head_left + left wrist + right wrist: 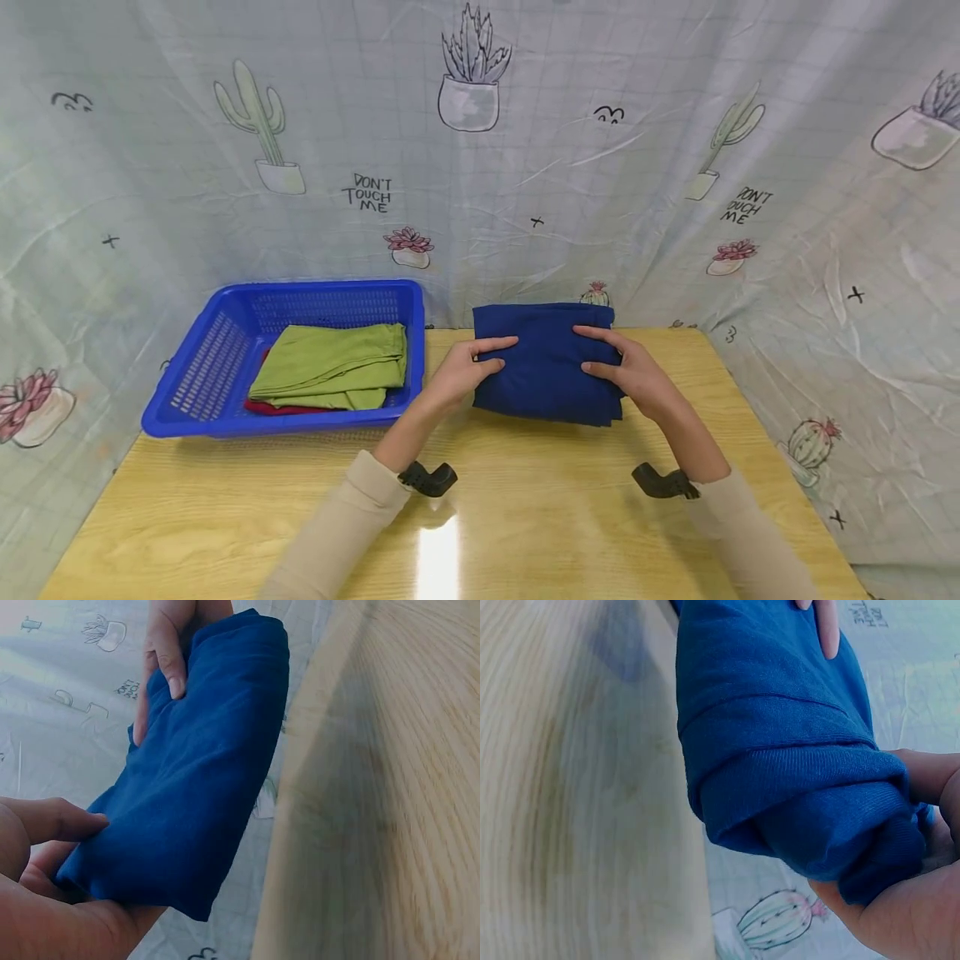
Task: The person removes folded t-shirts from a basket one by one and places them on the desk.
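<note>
A folded dark-blue garment [547,367] is held above the wooden table by both hands, one at each side. My left hand [463,368] grips its left edge; in the left wrist view the thumb and a finger lie on the upper face while other fingers go underneath. At the opposite edge my right hand [633,371] grips the cloth the same way. Stacked layers and a ribbed band of the garment [780,772] show in the right wrist view. The fingers under the cloth are partly hidden.
Left of the hands stands a blue plastic basket [213,367] on the table [525,517]. Inside it a folded green garment [330,362] lies over a red cloth [281,407]. A printed curtain [540,167] hangs behind and at both sides.
</note>
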The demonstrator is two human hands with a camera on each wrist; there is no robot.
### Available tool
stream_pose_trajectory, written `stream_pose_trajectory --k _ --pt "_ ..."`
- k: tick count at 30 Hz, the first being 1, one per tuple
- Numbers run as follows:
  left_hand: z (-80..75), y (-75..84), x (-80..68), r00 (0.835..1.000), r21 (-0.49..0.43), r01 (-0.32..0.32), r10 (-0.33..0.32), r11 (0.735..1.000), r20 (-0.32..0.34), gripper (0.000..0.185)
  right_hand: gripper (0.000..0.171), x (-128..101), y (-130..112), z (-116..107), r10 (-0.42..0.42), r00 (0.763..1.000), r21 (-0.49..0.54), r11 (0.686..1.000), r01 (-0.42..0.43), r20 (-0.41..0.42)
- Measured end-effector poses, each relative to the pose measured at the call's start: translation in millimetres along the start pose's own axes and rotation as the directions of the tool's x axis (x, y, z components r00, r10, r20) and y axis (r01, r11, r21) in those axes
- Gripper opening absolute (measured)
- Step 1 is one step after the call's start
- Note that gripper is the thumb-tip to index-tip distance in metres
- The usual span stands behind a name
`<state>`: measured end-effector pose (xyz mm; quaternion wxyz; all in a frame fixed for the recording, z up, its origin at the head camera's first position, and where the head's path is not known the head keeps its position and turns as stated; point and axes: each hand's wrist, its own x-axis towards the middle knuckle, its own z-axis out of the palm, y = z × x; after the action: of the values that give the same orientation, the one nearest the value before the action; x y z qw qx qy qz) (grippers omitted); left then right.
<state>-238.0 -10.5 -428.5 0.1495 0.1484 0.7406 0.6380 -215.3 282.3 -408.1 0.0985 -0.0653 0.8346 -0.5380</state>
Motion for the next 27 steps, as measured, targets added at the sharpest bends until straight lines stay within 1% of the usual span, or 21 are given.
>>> stream_pose_trajectory --k 8,14,17,22,27 --pt "10.3 -6.3 7.2 1.000 -0.019 -0.008 0.008 1.000 -0.002 0.044 0.056 -2.4 14.0 -4.3 -0.024 0.999 0.001 1.000 0.025 -0.037" --pt "19.3 -11.2 13.0 1.000 -0.070 0.026 -0.026 0.997 0.005 0.046 0.058 -4.0 22.9 -11.1 -0.051 0.996 -0.013 0.999 0.051 -0.067" --pt "24.6 -13.7 16.0 0.999 -0.093 0.041 -0.041 0.995 0.000 0.047 0.058 -5.3 27.2 -15.1 -0.064 0.994 -0.042 0.997 0.060 -0.091" --pt "35.1 -17.5 21.0 0.999 -0.090 0.035 -0.037 0.995 -0.018 0.048 0.057 -7.1 35.3 -21.7 -0.054 0.990 -0.072 0.996 0.044 -0.130" --pt "45.3 -21.0 25.7 0.999 -0.103 0.037 -0.039 0.994 -0.016 0.053 0.057 -8.6 40.4 -26.4 -0.043 0.987 -0.088 0.996 0.029 -0.154"
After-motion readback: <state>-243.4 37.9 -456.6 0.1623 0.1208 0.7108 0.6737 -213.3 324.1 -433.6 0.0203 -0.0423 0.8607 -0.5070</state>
